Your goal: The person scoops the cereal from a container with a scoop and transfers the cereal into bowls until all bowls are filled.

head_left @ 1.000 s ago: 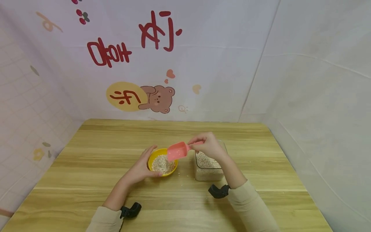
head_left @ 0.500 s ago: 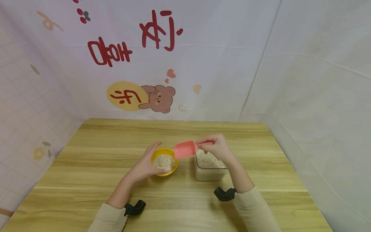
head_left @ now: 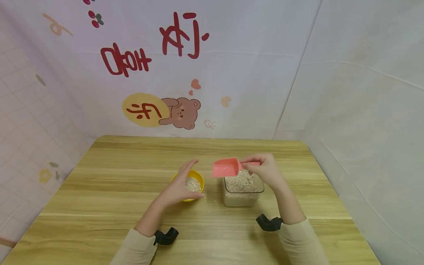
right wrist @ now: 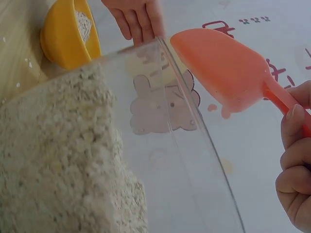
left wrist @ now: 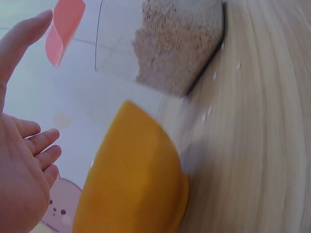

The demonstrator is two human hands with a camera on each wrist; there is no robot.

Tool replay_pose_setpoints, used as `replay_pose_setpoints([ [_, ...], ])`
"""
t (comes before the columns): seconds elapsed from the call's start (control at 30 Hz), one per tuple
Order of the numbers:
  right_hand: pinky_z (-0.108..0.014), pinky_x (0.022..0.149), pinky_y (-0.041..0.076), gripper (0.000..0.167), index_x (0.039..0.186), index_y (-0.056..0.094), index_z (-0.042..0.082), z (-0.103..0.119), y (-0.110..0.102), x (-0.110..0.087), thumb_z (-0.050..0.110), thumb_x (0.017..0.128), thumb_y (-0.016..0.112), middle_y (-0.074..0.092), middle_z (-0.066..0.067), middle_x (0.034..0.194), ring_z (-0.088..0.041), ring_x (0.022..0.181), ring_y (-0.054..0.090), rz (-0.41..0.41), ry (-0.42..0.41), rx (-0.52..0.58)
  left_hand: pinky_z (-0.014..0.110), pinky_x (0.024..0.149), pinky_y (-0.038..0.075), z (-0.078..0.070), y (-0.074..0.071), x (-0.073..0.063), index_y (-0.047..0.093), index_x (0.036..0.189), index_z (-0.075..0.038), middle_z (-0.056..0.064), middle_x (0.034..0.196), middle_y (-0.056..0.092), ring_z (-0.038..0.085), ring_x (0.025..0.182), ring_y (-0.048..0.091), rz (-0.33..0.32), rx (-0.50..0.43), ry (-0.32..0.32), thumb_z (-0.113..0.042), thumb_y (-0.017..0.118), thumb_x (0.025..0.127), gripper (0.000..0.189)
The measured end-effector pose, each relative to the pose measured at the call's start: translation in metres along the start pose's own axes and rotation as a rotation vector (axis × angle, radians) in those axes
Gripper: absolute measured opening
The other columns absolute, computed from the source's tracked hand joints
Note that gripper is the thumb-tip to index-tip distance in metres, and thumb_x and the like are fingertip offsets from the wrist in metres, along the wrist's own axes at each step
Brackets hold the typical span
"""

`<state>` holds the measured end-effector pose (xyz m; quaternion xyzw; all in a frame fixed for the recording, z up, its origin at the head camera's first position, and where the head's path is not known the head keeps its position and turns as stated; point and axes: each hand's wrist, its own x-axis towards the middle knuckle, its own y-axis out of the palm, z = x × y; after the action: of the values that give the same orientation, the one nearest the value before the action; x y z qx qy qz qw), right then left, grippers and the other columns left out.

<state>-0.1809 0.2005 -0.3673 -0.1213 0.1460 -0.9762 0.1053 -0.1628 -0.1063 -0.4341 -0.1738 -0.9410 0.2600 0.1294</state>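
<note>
My right hand (head_left: pixel 263 170) grips the handle of a pink scoop (head_left: pixel 226 168), which it holds above the rim of a clear square container (head_left: pixel 241 199) of oat flakes (right wrist: pixel 63 160). Only a few flakes cling inside the scoop. A yellow bowl (left wrist: pixel 133 170) with oat flakes in it stands on the table to the left of the container. Over the bowl's left side my left hand (head_left: pixel 180 186) is spread, fingers extended and thumb apart. The left wrist view shows a gap between this hand and the bowl's wall. Part of the bowl is hidden behind the hand in the head view.
Loose flakes (left wrist: pixel 206 114) lie scattered on the wooden table (head_left: pixel 132 158) between bowl and container. White printed cloth (head_left: pixel 245 73) hangs behind the table and along both sides. A black wrist mount (head_left: pixel 269 223) sits at each sleeve.
The right hand has carried the scoop rightward from over the bowl to over the container. My left hand has come off the bowl's side and shifted right, its fingers spreading.
</note>
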Motion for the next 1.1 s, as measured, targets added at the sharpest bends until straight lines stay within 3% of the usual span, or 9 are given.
replay_pose_setpoints([
  [0.53,-0.025,0.047,0.038,0.012,0.092,0.073,-0.004,-0.01,-0.032,-0.013,0.004,0.083,0.072,0.065,-0.005,0.067,-0.015,0.056,0.056,-0.052,-0.004,-0.065,0.054,0.108,0.025,-0.024,0.026,0.012,0.02,0.153,-0.026,0.002,0.157,0.015,0.024,0.14,0.02,0.033,-0.01,-0.005,-0.044,0.086,0.066,0.111],
  [0.77,-0.025,0.046,0.033,0.013,0.094,0.074,-0.001,-0.013,-0.044,-0.018,0.008,0.085,0.073,0.061,-0.006,0.064,-0.015,0.057,0.054,-0.042,0.055,-0.126,0.056,0.107,0.024,-0.03,0.04,0.018,0.019,0.153,-0.026,0.002,0.158,0.014,0.026,0.141,0.018,0.049,-0.031,0.005,-0.04,0.088,0.065,0.112],
  [1.1,-0.024,0.046,0.034,0.01,0.092,0.072,-0.006,0.002,-0.045,-0.028,-0.002,0.084,0.068,0.061,-0.01,0.061,-0.016,0.054,0.053,-0.006,0.056,-0.183,0.055,0.107,0.024,-0.031,0.058,0.027,0.016,0.154,-0.029,-0.001,0.158,0.012,0.024,0.142,0.016,0.06,-0.021,-0.001,-0.043,0.087,0.064,0.115],
])
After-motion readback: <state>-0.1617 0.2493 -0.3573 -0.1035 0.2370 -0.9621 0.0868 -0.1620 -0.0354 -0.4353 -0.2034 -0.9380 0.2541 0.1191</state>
